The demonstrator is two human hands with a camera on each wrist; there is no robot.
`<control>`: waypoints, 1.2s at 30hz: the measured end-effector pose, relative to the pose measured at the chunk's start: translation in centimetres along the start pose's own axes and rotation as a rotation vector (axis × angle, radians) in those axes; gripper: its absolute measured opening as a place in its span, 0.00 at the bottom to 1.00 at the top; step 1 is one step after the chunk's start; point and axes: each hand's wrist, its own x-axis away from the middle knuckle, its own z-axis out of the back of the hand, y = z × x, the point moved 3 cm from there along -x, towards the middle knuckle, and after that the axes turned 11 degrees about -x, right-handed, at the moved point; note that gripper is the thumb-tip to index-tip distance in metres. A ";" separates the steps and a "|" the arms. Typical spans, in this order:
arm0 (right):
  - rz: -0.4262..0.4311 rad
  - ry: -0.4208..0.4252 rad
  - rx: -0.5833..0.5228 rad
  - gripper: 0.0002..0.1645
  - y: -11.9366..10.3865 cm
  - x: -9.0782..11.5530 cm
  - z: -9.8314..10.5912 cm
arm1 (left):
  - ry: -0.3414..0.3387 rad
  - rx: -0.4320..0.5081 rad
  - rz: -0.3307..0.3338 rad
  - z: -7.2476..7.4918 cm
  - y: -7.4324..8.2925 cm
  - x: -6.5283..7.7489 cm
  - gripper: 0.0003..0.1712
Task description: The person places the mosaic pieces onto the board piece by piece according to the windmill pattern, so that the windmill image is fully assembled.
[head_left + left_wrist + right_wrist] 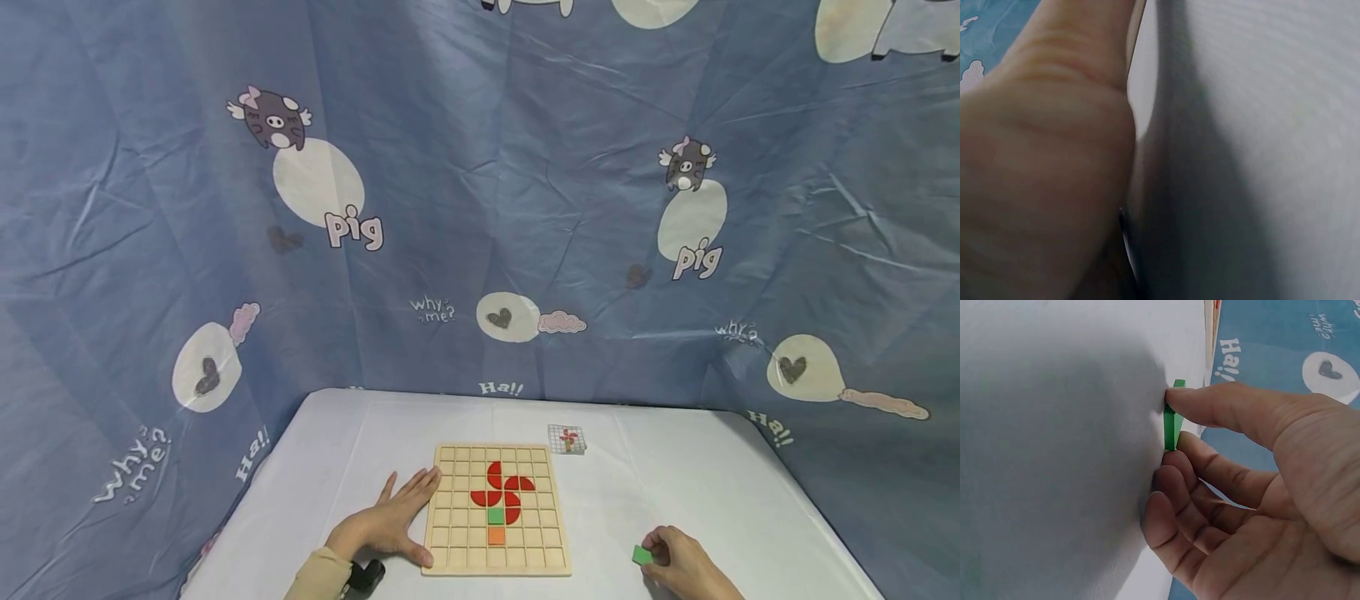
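Note:
A wooden grid board [450,550] lies on the white table. On it sit several red rounded pieces [512,498] in a pinwheel, a green square [496,517] below them and an orange square [497,536] under that. My left hand [390,521] rests along the board's left edge with its fingers spread. To the right of the board, my right hand [681,560] pinches a green square tile [642,555] between thumb and fingers, close to the tabletop. The right wrist view shows that tile [1174,425] on edge, with the thumb across it.
A small stack of pattern cards [567,439] lies beyond the board's upper right corner; its top card shows a red pinwheel on a grid. A blue printed cloth [450,183] hangs around the back and sides of the white table [637,467].

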 end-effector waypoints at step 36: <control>0.041 0.114 0.084 0.13 -1.1 -0.6 -0.5 | 0.008 -0.023 0.016 0.0 0.1 -0.1 0.75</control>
